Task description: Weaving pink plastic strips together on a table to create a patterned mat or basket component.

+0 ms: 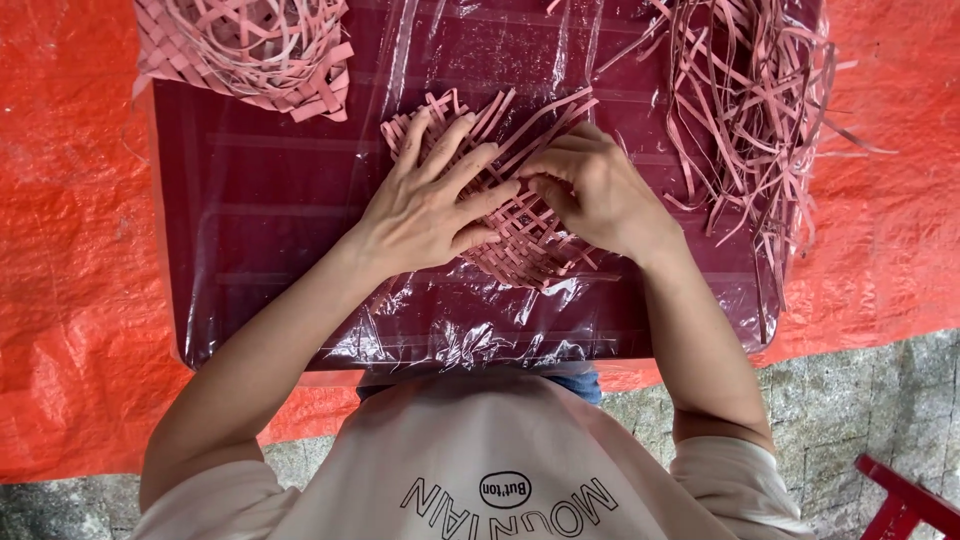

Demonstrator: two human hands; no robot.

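Pink strips form a partly woven mat [520,235] at table centre; left hand [430,205] presses flat, fingers spread, right hand [590,185] pinches one strip, loose ends unwoven, spare strips [745,100] at two o'clock.

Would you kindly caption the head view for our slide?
Left hand flat on a pink woven strip mat, right hand pinching one strip, over a plastic-covered maroon table.

Soft, even daylight fills the view, bright without harsh shadows; only faint shade lies under the hands. White glare streaks run across the clear plastic film [470,340] wrinkled over the dark red table [250,220], strongest along its near edge. Focus is sharp at the centre, while the orange tarp [70,300] bows slightly toward the edges.
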